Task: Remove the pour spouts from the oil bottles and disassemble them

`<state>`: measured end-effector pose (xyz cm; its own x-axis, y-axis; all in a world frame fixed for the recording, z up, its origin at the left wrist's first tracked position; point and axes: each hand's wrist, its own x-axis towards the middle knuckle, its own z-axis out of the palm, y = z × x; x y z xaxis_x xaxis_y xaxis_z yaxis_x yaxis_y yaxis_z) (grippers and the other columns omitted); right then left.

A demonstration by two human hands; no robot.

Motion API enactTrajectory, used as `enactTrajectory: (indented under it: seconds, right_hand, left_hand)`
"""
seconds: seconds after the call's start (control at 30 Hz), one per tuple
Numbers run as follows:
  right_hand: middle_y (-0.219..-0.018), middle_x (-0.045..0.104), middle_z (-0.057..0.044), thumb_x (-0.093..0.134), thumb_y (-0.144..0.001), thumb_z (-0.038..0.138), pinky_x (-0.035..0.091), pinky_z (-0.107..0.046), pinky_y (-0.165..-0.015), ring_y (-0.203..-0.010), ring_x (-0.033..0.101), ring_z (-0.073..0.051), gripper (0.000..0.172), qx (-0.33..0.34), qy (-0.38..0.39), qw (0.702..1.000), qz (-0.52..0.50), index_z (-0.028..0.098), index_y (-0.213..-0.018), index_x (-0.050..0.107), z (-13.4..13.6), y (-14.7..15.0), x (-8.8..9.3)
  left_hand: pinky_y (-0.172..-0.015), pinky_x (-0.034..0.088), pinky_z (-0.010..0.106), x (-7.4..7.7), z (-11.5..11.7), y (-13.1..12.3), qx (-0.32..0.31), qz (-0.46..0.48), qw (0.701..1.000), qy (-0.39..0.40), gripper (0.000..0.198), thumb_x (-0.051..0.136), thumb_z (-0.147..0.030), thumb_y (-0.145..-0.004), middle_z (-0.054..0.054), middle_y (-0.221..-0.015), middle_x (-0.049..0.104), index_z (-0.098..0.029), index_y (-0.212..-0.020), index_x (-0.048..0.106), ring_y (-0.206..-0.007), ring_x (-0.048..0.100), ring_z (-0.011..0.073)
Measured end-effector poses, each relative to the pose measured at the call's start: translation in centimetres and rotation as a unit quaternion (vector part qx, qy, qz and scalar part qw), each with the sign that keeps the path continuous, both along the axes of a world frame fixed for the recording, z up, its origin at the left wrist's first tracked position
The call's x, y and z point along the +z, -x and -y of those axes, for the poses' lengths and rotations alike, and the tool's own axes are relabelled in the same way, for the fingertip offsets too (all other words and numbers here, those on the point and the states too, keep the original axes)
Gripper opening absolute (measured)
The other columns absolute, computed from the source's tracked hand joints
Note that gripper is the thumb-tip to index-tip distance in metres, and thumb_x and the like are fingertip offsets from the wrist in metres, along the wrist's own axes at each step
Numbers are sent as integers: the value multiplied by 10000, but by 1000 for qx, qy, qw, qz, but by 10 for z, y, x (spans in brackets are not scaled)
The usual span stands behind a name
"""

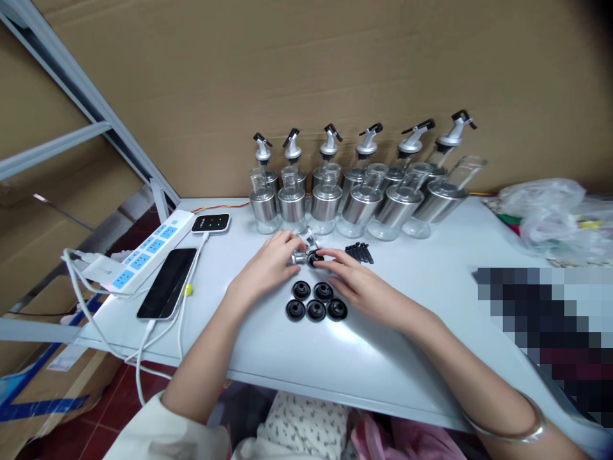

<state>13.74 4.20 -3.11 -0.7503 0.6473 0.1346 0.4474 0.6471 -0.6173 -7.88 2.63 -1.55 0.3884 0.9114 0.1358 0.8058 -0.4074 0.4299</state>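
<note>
My left hand (268, 265) is closed on a small silver pourer spout (299, 257) at the middle of the white table (393, 345). My right hand (357, 281) pinches a round black rubber stopper (313, 258) against that spout. Several more black stoppers (316, 301) lie in a cluster just in front of my hands. A little pile of thin black tubes (360, 253) lies right of the spout. More silver spout parts (311, 240) lie just behind my fingers.
Two rows of glass bottles with steel sleeves (354, 201) stand at the back; the rear ones carry pourer tops (368, 142). A phone (167, 282), a small black device (211, 223) and a power strip (143, 252) lie left. A plastic bag (550, 214) sits right.
</note>
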Motion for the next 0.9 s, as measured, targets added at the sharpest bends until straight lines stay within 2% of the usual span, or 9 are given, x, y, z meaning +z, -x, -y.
enactTrajectory:
  seconds: [0.17,0.3,0.4,0.6,0.7,0.77,0.9]
  right_hand:
    - [-1201,482,-123,339,-878,134,455,-378,-946,-1074,552,-202,410,-31,-15,999,-9,181,-1265,469,1,2,1]
    - [-1089,485,-94,405,-845,120,493,-353,-820,-888,578,-175,281,-40,-13,999,-3,194,-1074,549,2,4,-6]
    - [-1059,475,-81,428,-814,91,488,-321,-757,-808,561,-150,199,-54,-22,998,-5,191,-941,544,2,5,-9]
    - [-927,553,-52,447,-761,63,469,-291,-728,-782,564,-155,224,-82,-51,994,-46,200,-908,545,-1,1,7]
    - [-904,583,-69,488,-752,86,464,-323,-781,-853,576,-192,196,-75,-60,995,-5,184,-871,610,-3,-4,15]
    - [-895,602,-78,516,-765,110,465,-328,-781,-857,587,-203,180,-55,-38,997,43,173,-870,648,-5,-7,17]
    - [-802,618,-59,578,-779,165,463,-293,-685,-735,591,-175,119,-44,15,995,88,163,-850,673,-8,-11,17]
  left_hand:
    - [-818,458,317,-7,-3,-1,22,28,999,13,268,558,-67,-773,30,-1051,458,-201,-994,489,-895,532,169]
    - [-795,462,317,-10,-5,-6,27,20,999,5,217,555,-83,-780,31,-1028,449,-198,-954,491,-877,533,175]
    - [-813,462,325,-11,-5,-7,22,15,1000,-3,198,549,-92,-793,36,-1030,456,-198,-951,494,-907,534,184]
    - [-835,465,340,-7,-3,-7,17,2,1000,-22,203,559,-91,-792,42,-1018,477,-194,-959,507,-934,531,195]
    - [-839,466,342,-7,-3,-8,12,-5,999,-36,193,560,-94,-797,45,-1017,490,-191,-957,517,-954,527,200]
    - [-825,470,335,-6,-2,-8,6,-13,999,-35,184,560,-96,-800,44,-1016,499,-191,-953,523,-947,532,198]
    - [-801,473,325,-4,-2,-7,6,-25,999,-25,166,555,-108,-814,41,-1021,509,-190,-957,533,-899,549,183]
